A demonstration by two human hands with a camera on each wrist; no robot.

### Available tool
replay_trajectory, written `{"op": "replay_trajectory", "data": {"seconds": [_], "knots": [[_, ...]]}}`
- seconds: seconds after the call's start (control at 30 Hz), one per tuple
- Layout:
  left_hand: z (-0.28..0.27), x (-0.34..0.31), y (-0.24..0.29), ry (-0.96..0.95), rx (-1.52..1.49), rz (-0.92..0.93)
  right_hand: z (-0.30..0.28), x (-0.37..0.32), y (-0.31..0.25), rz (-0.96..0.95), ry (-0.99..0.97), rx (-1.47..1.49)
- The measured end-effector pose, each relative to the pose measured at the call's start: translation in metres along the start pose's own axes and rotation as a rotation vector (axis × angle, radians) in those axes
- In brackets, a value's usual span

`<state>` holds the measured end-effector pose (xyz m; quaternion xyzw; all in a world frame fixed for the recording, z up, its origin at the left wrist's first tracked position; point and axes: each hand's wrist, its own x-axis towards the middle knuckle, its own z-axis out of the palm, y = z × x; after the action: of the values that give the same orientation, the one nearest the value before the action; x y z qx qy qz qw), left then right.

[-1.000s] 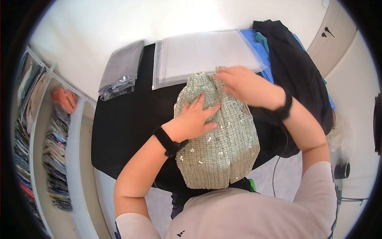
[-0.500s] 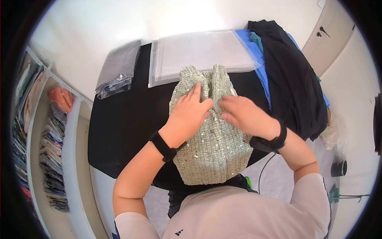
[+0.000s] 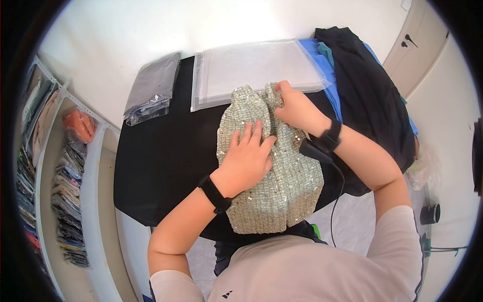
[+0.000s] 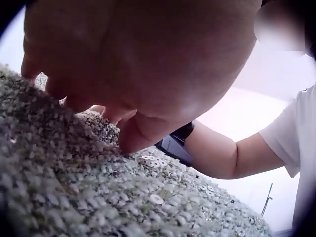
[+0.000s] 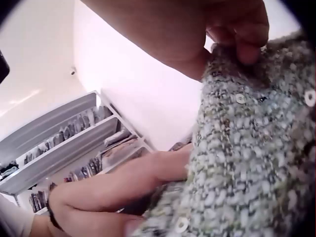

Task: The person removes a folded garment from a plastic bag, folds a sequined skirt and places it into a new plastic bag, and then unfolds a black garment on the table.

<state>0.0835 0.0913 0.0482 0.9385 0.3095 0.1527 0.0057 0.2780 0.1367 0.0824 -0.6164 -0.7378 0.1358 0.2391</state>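
Note:
A pale green tweed-like garment (image 3: 274, 201) with small sequins lies folded on the black-covered table, its near end by the person's body. Spread fingers of my left hand (image 3: 244, 163) rest on its left half. Farther up, my right hand (image 3: 302, 110) pinches the upper right part, which stands up in a narrow fold. In the right wrist view, the thumb and fingers of the right hand (image 5: 237, 29) grip a raised edge of the cloth (image 5: 247, 133). The left wrist view has the left hand (image 4: 143, 59) over the coarse, sequined weave (image 4: 98, 192), fingertips down on it.
Clear plastic bags (image 3: 256, 63) lie flat behind the garment. A bagged grey item (image 3: 153, 85) is at the back left. Black clothing (image 3: 362, 100) and blue cloth (image 3: 329, 80) lie along the right side. Shelves (image 3: 105, 176) with packed clothes stand left. A cable (image 3: 342, 191) hangs from the right wrist.
The right hand went from the top right to the garment's middle, then back up, and now pinches the top. The left hand has shifted slightly down, its fingers more spread.

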Motion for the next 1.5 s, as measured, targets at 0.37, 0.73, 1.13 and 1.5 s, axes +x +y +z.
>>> {"op": "replay_trajectory", "data": {"seconds": [0.37,0.73,1.13,1.5], "knots": [[-0.003,-0.003,0.003,-0.069,0.032,0.009,0.021,0.009,0.016,-0.011,-0.115,0.022],[-0.001,-0.027,0.03,-0.212,-0.099,0.04,-0.011,-0.02,0.02,-0.079,-0.376,0.437],[-0.036,-0.07,-0.006,-0.117,-0.492,0.042,-0.007,-0.171,0.042,-0.169,-0.091,0.255],[-0.004,-0.119,-0.006,-0.086,0.053,-0.003,0.027,-0.189,0.047,-0.459,0.131,-0.429]]}}
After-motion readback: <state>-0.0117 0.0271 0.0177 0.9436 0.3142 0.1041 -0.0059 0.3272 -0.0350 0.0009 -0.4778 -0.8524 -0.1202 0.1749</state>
